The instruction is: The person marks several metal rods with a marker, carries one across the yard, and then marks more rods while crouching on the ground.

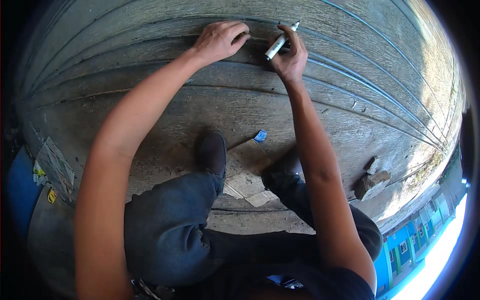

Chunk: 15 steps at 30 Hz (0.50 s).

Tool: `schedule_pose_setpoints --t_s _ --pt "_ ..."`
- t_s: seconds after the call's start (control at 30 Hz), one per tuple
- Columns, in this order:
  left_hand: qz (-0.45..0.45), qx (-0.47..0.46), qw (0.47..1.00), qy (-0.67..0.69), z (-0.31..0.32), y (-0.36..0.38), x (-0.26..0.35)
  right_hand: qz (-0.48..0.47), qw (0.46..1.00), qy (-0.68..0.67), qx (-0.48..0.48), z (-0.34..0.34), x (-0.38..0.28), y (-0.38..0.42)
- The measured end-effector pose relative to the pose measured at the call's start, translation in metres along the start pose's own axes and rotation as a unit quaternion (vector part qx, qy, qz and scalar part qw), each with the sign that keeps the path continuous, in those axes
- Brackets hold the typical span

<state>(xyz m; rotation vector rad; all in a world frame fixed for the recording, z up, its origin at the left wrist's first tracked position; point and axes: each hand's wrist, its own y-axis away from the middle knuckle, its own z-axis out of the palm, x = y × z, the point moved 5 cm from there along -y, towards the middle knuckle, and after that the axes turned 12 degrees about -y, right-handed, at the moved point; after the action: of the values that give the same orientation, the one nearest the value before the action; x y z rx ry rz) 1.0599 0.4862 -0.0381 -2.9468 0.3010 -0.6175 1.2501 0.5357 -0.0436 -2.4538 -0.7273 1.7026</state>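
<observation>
My right hand grips a white marker with a dark cap end, its tip pointing up toward the thin steel rods that lie in long lines across the concrete ground. My left hand rests just to the left, fingers curled down onto one of the rods. Both arms reach forward over my knees. My dark shoes stand on the concrete below the hands.
Flattened cardboard pieces and a small blue scrap lie between my feet. A chunk of stone sits at the right. Paper litter lies at the left edge. Blue building fronts show at the lower right.
</observation>
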Motion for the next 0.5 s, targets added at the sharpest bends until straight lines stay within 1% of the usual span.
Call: schedule_pose_setpoints --t_s 0.03,0.1,0.17,0.2,0.23,0.3,0.33,0.37,0.43,0.5 --pt "0.024 0.026 0.999 0.009 0.001 0.001 0.001 -0.022 0.999 0.025 -0.007 0.002 0.001 0.003" --pt "0.029 0.036 0.999 0.016 0.002 0.001 -0.004 -0.001 1.000 0.018 -0.005 0.003 0.005 0.007" --pt "0.079 -0.028 0.996 0.020 0.006 -0.003 -0.007 -0.016 1.000 0.006 -0.014 0.003 0.002 0.005" --pt "0.090 -0.021 0.996 0.018 0.006 -0.004 -0.006 0.002 1.000 -0.009 -0.018 0.002 0.004 0.005" --pt "0.100 -0.012 0.995 0.019 0.006 -0.007 -0.005 -0.022 1.000 0.004 -0.019 0.003 0.002 0.004" --pt "0.082 0.067 0.994 0.022 0.001 0.004 -0.003 -0.010 0.999 -0.002 -0.045 0.002 -0.002 0.004" --pt "0.076 0.097 0.992 -0.004 0.002 0.011 0.000 -0.009 0.998 0.000 -0.056 0.000 -0.006 0.006" --pt "0.067 0.100 0.993 -0.001 0.005 0.017 0.001 -0.029 0.997 -0.001 -0.076 -0.003 -0.010 0.006" --pt "0.074 0.143 0.987 -0.017 0.001 0.020 0.005 -0.054 0.994 0.001 -0.098 -0.008 -0.012 0.007" --pt "0.084 0.144 0.985 -0.045 0.003 0.022 0.007 -0.103 0.983 0.019 -0.151 -0.008 -0.013 0.009"
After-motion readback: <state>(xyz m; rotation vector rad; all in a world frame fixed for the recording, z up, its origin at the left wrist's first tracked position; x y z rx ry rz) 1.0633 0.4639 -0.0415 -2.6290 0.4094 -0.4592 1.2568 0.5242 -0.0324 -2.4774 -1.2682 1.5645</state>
